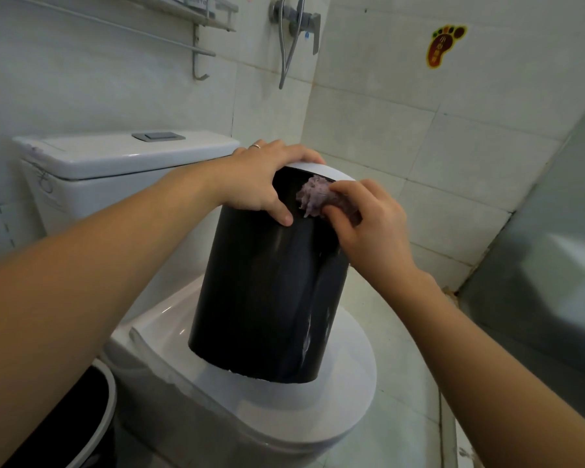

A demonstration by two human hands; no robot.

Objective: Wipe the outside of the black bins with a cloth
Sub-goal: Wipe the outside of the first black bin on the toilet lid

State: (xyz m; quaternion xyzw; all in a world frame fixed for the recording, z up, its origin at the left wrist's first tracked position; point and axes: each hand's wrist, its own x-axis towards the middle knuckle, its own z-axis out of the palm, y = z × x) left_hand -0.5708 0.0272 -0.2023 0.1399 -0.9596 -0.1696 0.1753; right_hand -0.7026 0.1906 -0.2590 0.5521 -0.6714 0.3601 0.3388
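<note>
Head view, glossy black bin (267, 292), white rim (321, 170)

I've got the bin (267, 298) standing on the closed toilet lid (345, 393), tilted a little, with the cistern (115, 160) behind it and to its left. My left hand (260, 180) sits over the bin's top rim with the thumb down on its near wall, and just right of that my right hand (368, 228) presses the cloth (313, 195) against the upper wall. Off to the bin's lower left there's a second bin (81, 420) beside the toilet, a shelf rack (196, 15) is up on the wall above the cistern, the shower valve (298, 18) is on the wall above the bin, and a foot-shaped sticker (444, 45) is on the wall up to the bin's right.
</note>
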